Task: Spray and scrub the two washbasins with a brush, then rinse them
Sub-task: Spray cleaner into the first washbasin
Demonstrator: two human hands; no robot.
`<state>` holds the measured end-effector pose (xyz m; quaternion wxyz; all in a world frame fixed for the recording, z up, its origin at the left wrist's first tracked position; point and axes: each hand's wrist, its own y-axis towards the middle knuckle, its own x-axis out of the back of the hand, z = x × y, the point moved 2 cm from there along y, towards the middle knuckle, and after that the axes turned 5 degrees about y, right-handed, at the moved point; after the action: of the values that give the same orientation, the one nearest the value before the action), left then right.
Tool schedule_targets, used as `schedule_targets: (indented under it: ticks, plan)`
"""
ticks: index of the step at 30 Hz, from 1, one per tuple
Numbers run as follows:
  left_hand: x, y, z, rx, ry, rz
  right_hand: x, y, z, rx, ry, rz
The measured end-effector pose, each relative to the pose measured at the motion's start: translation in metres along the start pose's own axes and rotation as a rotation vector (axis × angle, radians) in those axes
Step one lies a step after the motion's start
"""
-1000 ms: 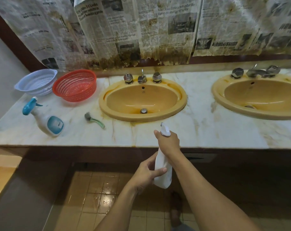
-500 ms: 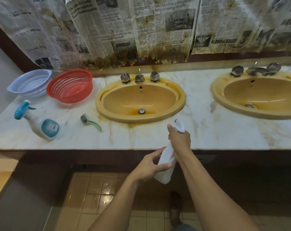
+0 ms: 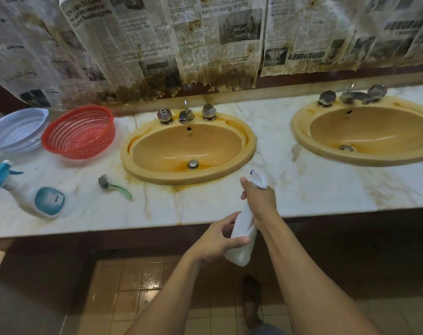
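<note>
The right hand (image 3: 258, 199) grasps the neck of the white spray bottle (image 3: 245, 223) and the left hand (image 3: 217, 240) grasps its body, at the countertop's (image 3: 302, 189) front edge, before the left washbasin (image 3: 188, 181).

Stained newspaper sheets (image 3: 205, 44) hang on the wall behind the marble countertop (image 3: 314, 189). Below it runs a dark front (image 3: 84, 240), perhaps wood, above glossy beige floor tiles (image 3: 133, 286).

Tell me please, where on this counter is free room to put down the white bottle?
The widest bare marble lies between the left basin and the right basin. A narrower free strip runs along the front edge, before the left basin. The left end is crowded: red basket, pale basket, teal spray bottle, brush.
</note>
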<state>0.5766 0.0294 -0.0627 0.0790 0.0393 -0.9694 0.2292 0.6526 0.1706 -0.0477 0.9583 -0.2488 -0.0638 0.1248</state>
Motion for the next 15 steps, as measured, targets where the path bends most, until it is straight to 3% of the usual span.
schedule_targets:
  ticks: [4, 12, 15]
  plan:
    - [0.001, 0.008, -0.005, 0.022, -0.024, 0.012, -0.002, 0.008, 0.005, 0.071, -0.019, 0.066]
    - [0.006, 0.026, -0.012, -0.021, 0.018, 0.004, 0.007, 0.023, 0.012, -0.028, 0.133, -0.096]
    - [0.01, 0.036, -0.015, -0.024, 0.027, 0.006, 0.009, 0.031, 0.015, -0.007, 0.139, -0.068]
